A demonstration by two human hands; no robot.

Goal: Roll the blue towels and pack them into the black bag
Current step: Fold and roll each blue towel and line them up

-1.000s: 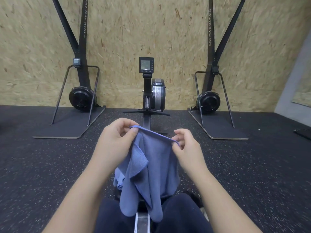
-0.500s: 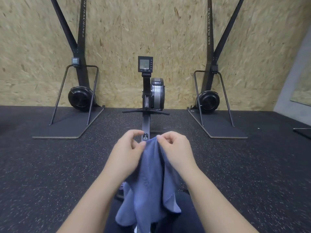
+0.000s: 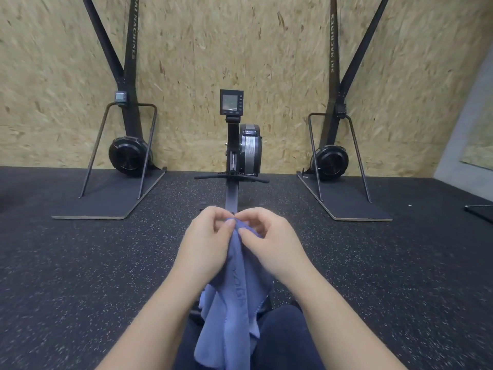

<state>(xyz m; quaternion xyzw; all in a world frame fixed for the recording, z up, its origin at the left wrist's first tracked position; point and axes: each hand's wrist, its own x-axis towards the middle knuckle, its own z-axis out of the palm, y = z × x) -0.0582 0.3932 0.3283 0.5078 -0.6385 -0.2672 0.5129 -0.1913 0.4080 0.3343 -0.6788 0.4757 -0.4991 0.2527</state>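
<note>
Straight ahead, a rowing machine (image 3: 244, 153) against the chipboard wall (image 3: 186, 62), monitor (image 3: 231, 102) up top, flywheel housing just below, rail (image 3: 231, 194) running back along the black speckled floor (image 3: 80, 276) toward the camera. Either side of it, well apart, two ski machines: left ski machine (image 3: 125, 145) and right ski machine (image 3: 333, 145), each on a flat base board with a black fan wheel low down and a tall mast rising out of frame. Grey wall section (image 3: 464, 129) at far right.

In the foreground, nothing between camera and hands; hands themselves covering the near end of the rail. Left hand (image 3: 206, 247) and right hand (image 3: 269, 247) close together, nearly touching, both pinching the top edge of the blue towel (image 3: 234, 303) between thumb and curled fingertips. Towel gathered narrow at the pinch, bunched rather than spread.

Long axis of the towel roughly vertical: top edge up at the hands, body hanging straight down between the forearms, lower end draped over the dark trousers (image 3: 282, 340) on the lap and running off the bottom of frame. Dark lettering visible running lengthwise down the middle fold, hard to read. Folds loose, lower part flaring wider than the top.
</note>
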